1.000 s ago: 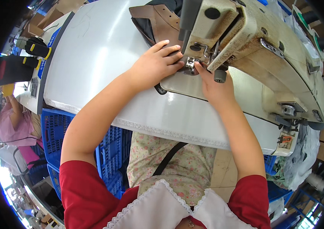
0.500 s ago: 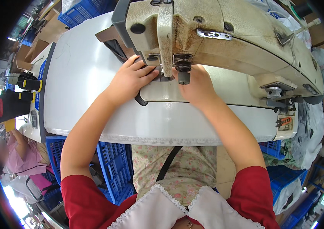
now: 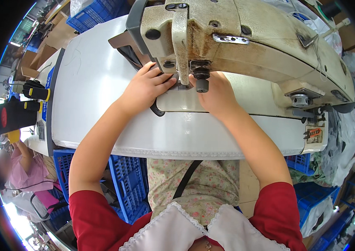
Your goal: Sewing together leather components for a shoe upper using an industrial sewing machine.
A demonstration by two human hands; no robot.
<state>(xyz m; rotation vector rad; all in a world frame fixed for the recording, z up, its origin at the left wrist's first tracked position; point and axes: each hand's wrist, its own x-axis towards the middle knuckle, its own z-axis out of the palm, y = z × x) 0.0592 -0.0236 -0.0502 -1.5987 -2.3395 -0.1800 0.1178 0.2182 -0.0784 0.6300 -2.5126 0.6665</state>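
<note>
Here, both hands work at the needle of an old cream sewing machine [image 3: 244,37] on a white desk [image 3: 89,96].

The left hand [image 3: 146,88] lies flat, its grip released, fingers spread and fingertips [image 3: 170,82] pressing down beside the presser foot [image 3: 201,81]; the right hand [image 3: 217,94] sits just across the needle, but the machine head overhangs its fingers, so I cannot tell whether that grip is clenched or grasping anything. A dark brown piece of material [image 3: 129,52] lies under the machine arm, just beyond the left hand. Both bare forearms rise from red sleeves at the lower edge and converge on the needle, the left from the lower left, the right from the lower right. Blue plastic crates [image 3: 123,184] stand below the desk edge. Far left, another person in pink [image 3: 26,171] sits well apart.
</note>
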